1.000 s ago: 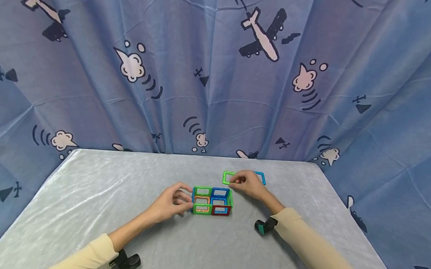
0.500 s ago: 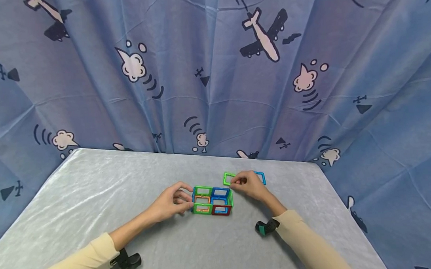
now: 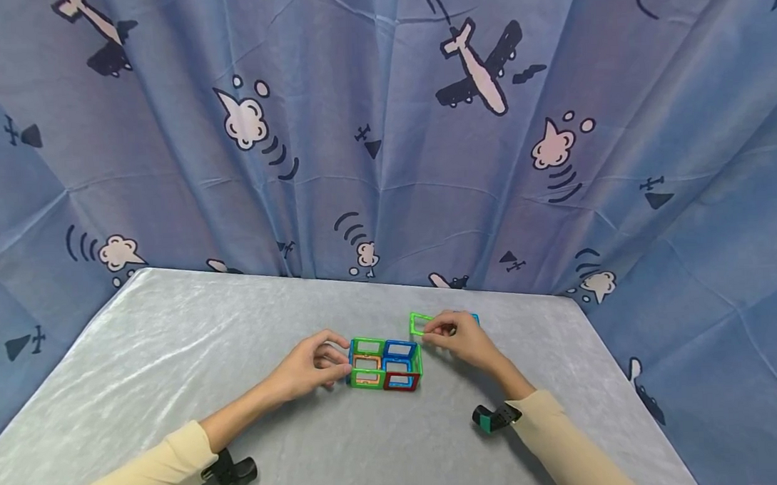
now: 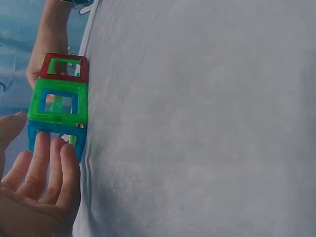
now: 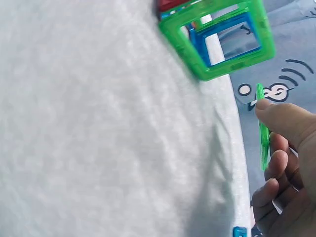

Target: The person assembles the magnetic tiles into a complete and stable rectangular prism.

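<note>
A small open-topped box of magnetic tiles (image 3: pixel 385 380) stands on the table, its frames green, blue, red and orange. At its left end is my left hand (image 3: pixel 306 365), fingers extended. In the left wrist view those fingertips reach the blue end tile (image 4: pixel 59 129), and the thumb lies beside the box. Behind and right of the box, my right hand (image 3: pixel 465 337) pinches a green magnetic tile (image 3: pixel 413 324) between thumb and fingers; the right wrist view shows this tile edge-on. My right hand hides most of a blue magnetic tile (image 3: pixel 475 318).
The table (image 3: pixel 192 328) wears a pale, wrinkled cloth. A blue curtain (image 3: pixel 311 224) printed with planes hangs behind it. Black wrist cameras sit at both sleeves, the left camera (image 3: pixel 236 472) and the right camera (image 3: pixel 494 417).
My right hand has shifted slightly right with the green tile, covering more of the blue tile behind it. The left hand and the box look unmoved.
</note>
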A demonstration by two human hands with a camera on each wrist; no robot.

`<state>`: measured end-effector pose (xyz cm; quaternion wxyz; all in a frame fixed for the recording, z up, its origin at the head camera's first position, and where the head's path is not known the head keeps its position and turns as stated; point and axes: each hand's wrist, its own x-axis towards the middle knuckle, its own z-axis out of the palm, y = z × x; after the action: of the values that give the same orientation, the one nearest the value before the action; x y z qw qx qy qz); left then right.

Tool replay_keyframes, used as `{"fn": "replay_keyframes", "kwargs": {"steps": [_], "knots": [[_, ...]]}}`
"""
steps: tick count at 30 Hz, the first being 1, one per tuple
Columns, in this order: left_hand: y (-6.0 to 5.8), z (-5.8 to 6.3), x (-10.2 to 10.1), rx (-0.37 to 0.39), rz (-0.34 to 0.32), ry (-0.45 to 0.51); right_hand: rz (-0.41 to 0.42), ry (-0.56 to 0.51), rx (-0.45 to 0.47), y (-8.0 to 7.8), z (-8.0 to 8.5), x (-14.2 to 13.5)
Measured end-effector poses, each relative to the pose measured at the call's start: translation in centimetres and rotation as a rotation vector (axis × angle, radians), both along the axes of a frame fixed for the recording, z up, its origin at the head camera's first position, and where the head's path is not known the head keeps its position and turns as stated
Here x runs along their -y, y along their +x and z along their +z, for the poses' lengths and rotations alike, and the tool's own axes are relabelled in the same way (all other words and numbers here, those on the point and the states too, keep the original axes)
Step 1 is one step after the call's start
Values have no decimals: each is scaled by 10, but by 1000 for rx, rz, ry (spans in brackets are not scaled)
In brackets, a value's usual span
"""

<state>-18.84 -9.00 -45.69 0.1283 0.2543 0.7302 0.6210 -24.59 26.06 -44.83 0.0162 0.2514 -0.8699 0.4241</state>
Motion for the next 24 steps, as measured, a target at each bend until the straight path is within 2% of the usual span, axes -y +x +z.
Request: {"fn": "replay_keyframes", "kwargs": {"steps": [4, 11, 19, 24], "knots": [[-1, 0, -1, 7, 1, 9, 1, -2, -21, 8, 12, 2], [0, 1, -2, 21, 13, 7, 2, -1, -14, 29, 44, 9], [0, 3, -3, 21, 19, 2, 16, -4, -44, 29, 30, -3], [1, 3, -4, 25, 23, -4, 62, -24, -47, 35, 32, -3]]}}
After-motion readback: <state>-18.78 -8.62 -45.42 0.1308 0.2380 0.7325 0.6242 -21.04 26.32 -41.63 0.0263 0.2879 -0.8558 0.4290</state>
